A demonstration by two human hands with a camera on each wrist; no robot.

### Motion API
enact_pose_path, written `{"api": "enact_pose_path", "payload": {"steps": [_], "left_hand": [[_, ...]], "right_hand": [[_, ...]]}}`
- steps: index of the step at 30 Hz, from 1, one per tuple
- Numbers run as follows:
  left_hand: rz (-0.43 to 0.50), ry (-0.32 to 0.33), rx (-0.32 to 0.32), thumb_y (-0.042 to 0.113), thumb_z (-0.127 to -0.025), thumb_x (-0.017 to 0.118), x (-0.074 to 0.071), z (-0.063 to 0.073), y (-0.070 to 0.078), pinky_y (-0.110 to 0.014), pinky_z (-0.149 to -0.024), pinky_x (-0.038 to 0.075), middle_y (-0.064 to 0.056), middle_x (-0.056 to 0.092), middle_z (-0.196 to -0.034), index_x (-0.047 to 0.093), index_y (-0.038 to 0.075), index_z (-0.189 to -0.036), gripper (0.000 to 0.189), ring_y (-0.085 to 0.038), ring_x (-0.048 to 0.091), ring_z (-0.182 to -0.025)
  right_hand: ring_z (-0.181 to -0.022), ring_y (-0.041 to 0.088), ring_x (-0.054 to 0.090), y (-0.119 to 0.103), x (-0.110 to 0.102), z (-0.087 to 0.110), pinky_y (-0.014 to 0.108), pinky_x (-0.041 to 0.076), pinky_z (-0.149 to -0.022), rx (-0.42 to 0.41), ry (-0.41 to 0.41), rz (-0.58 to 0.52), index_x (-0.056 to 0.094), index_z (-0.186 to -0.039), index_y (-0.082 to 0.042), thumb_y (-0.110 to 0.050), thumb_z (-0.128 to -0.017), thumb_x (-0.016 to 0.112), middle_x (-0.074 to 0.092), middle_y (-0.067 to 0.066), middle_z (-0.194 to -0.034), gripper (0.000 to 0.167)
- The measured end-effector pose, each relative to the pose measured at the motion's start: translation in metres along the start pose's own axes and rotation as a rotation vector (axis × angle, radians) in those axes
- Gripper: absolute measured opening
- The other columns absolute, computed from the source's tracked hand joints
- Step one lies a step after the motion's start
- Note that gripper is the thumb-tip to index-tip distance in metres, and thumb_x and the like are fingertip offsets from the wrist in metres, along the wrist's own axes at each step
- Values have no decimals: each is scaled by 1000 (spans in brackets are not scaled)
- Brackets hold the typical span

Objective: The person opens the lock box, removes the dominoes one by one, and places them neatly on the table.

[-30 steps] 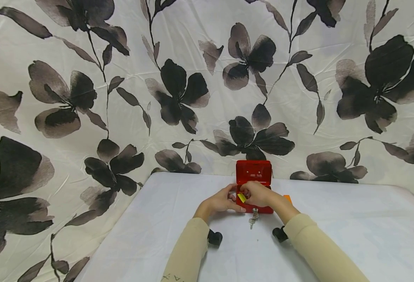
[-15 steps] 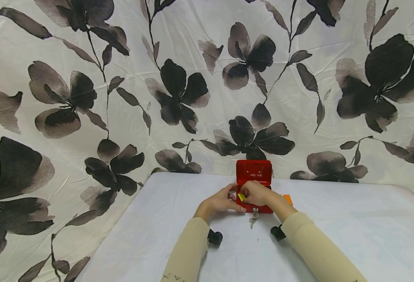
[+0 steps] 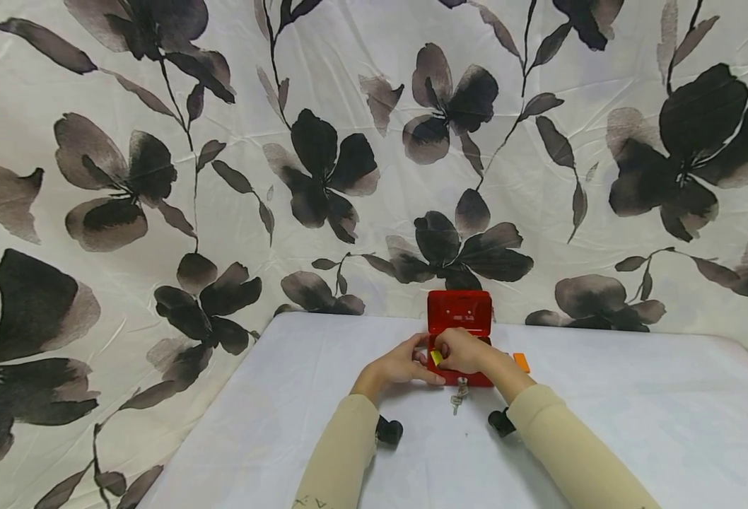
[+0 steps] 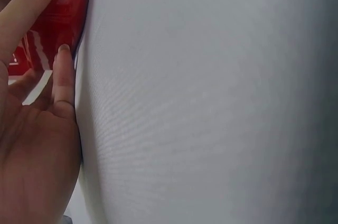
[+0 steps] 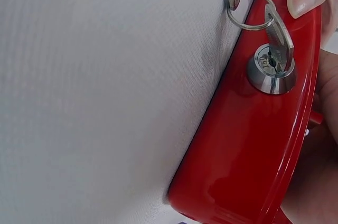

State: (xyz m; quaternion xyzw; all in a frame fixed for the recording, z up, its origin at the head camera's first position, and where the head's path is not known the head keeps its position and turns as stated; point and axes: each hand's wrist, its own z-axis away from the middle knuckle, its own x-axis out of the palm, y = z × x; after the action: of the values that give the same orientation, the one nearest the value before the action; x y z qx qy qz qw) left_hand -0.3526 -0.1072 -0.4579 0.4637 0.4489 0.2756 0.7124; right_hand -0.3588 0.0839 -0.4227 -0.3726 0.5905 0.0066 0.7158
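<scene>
A small red cash box (image 3: 459, 312) stands on the table with its lid raised. My left hand (image 3: 401, 363) holds its left side; the thumb lies at the front corner, as the thumbnail at the rim in the right wrist view confirms. My right hand (image 3: 466, 350) reaches into the box with curled fingers and pinches a small yellow block (image 3: 437, 356). Part of that block and the box's interior are hidden by the hand. A silver key (image 5: 280, 36) sits in the front lock (image 5: 271, 71), with a second key (image 3: 456, 403) hanging from the ring.
An orange block (image 3: 521, 363) lies right of the box on the white-covered table (image 3: 272, 410). Behind the table hangs a floral cloth (image 3: 323, 63). Black wrist cameras (image 3: 389, 430) are strapped under both forearms.
Both hands stay at the box, with the yellow block still in the right fingers. The right wrist has shifted slightly left, showing more of the orange block.
</scene>
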Motion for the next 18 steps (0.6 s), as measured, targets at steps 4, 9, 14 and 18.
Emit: {"api": "enact_pose_path", "payload": {"steps": [4, 9, 14, 18], "left_hand": [[-3, 8, -14, 21, -78, 91, 1, 0, 0, -51, -107, 42, -4, 58, -116, 41, 20, -153, 90, -23, 50, -112], [-8, 5, 1, 20, -78, 90, 1, 0, 0, -50, -104, 43, -6, 58, -114, 42, 20, -153, 89, -23, 50, -110], [-16, -1, 10, 20, -78, 90, 1, -1, 0, -49, -104, 43, -5, 57, -117, 41, 19, -153, 90, -23, 50, -110], [-24, 2, 4, 21, -78, 90, 0, -1, -1, -49, -105, 43, -4, 57, -118, 40, 18, -154, 91, -23, 50, -111]], "right_hand": [[-85, 19, 59, 0, 1, 0, 39, 57, -88, 2, 0, 0, 73, -113, -2, -5, -90, 77, 70, 3, -92, 24], [-83, 19, 58, 1, 1, 0, 38, 57, -86, 6, 3, -4, 74, -110, -3, -6, -90, 78, 69, 2, -89, 21], [-83, 18, 59, 3, 2, -1, 38, 57, -87, 10, -1, -4, 74, -111, -5, -7, -89, 78, 69, 0, -90, 22], [-82, 17, 58, 5, 1, -1, 36, 58, -84, -3, -7, 15, 71, -110, -4, -11, -90, 78, 68, 0, -89, 22]]}}
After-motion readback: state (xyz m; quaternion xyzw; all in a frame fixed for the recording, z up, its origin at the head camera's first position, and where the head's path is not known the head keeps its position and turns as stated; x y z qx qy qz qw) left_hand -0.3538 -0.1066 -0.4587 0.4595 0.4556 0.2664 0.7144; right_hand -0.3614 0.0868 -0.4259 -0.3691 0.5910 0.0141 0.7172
